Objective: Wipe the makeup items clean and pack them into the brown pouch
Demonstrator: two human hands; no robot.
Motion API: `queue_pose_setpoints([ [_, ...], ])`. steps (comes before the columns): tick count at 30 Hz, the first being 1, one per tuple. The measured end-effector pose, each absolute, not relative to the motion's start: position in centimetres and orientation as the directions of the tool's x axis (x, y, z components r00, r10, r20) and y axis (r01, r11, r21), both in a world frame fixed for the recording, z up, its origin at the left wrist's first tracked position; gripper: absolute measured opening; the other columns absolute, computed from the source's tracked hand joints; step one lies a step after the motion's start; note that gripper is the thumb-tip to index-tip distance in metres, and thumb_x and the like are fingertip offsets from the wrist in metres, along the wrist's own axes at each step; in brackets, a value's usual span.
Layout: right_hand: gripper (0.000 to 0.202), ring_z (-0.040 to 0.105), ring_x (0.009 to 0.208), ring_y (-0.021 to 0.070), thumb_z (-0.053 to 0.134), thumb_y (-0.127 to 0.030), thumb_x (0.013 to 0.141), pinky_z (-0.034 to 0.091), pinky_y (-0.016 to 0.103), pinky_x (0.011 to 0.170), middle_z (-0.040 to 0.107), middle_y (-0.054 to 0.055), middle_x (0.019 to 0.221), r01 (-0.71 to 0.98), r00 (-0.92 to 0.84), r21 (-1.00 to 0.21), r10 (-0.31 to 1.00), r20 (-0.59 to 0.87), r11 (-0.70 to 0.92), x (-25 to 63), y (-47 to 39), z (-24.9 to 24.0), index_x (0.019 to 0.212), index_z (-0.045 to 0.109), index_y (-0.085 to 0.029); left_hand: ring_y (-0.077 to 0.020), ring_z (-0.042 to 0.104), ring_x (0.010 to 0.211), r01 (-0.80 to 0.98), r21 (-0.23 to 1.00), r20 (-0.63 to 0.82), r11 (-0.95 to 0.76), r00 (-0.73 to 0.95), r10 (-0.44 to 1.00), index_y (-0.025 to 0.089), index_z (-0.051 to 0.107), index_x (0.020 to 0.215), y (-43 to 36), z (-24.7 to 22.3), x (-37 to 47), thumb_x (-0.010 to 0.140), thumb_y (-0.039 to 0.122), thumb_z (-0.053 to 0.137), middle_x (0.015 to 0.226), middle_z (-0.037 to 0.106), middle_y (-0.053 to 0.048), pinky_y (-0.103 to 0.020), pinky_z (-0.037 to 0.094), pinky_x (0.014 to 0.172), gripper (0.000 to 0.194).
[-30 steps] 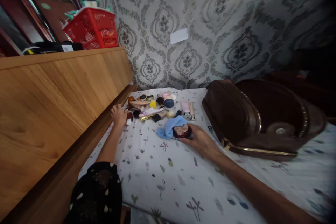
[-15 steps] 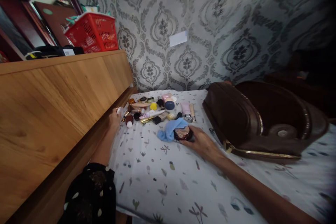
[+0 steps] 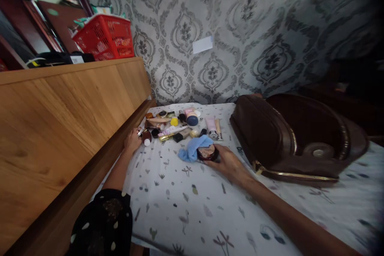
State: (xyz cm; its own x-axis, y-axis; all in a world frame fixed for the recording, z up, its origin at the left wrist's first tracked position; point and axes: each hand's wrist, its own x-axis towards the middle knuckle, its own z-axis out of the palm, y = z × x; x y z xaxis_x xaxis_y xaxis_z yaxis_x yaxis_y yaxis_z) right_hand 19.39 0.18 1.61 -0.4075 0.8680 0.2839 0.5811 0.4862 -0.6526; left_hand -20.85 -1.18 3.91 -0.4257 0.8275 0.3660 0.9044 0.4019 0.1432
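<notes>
In the head view, the right hand (image 3: pixel 226 162) is partly closed, with thumb and fingers curved around the right side of a round cosmetic compact (image 3: pixel 207 151). This compact is low over the printed bedsheet (image 3: pixel 168 212), and a light blue cloth (image 3: pixel 192 150) touches it on the left. The left hand (image 3: pixel 133 141) is beside the wooden panel (image 3: pixel 75 116), its fingers bent; a small whitish item (image 3: pixel 139 131) is at the fingertips, but I cannot tell if it is gripped. Just beside this hand there is a dark red bottle (image 3: pixel 147 136) with white cap. Behind the cloth, a yellow-capped item (image 3: pixel 174 121) and a pink tube (image 3: pixel 211 125) lie among other cosmetics. On the right, the brown bag (image 3: pixel 261 136) stands unzipped.
</notes>
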Motion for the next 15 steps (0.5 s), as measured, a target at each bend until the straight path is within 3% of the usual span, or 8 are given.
queue_pose_setpoints([
  [5, 0.03, 0.065, 0.092, 0.0274, 0.07, -0.033, 0.073, 0.05, 0.036, 0.079, 0.071, 0.011, 0.1, 0.554, -0.423, -0.662, 0.855, 0.299, 0.505, 19.3, 0.1, 1.8, 0.097, 0.063, -0.017, -0.0291, 0.051, 0.123, 0.928, 0.129, 0.435, 0.349, -0.369, 0.821, 0.017, 0.054, 0.123, -2.0, 3.6, -19.0, 0.095, 0.03, 0.044, 0.129, 0.057, -0.015, -0.041, 0.041, 0.103, 0.032],
  [9, 0.029, 0.065, 0.091, 0.0271, 0.071, -0.034, 0.073, 0.049, 0.037, 0.079, 0.071, 0.01, 0.098, 0.576, -0.415, -0.65, 0.863, 0.288, 0.495, 19.3, 0.1, 1.8, 0.095, 0.063, -0.018, -0.034, 0.049, 0.124, 0.957, 0.117, 0.41, 0.265, -0.29, 0.865, 0.019, 0.054, 0.121, -2.6, 2.5, -16.8, 0.088, 0.046, 0.059, 0.13, 0.053, -0.015, -0.044, 0.046, 0.098, 0.043],
  [15, 0.031, 0.065, 0.094, 0.0281, 0.071, -0.036, 0.074, 0.05, 0.038, 0.08, 0.07, 0.01, 0.1, 0.606, -0.407, -0.623, 0.866, 0.291, 0.494, 19.4, 0.3, 1.2, 0.099, 0.064, -0.019, -0.0249, 0.058, 0.114, 0.967, 0.162, 0.394, 0.198, -0.247, 0.885, 0.019, 0.051, 0.124, -2.7, 1.4, -16.9, 0.086, 0.018, 0.055, 0.125, 0.055, -0.012, -0.038, 0.049, 0.097, 0.038],
])
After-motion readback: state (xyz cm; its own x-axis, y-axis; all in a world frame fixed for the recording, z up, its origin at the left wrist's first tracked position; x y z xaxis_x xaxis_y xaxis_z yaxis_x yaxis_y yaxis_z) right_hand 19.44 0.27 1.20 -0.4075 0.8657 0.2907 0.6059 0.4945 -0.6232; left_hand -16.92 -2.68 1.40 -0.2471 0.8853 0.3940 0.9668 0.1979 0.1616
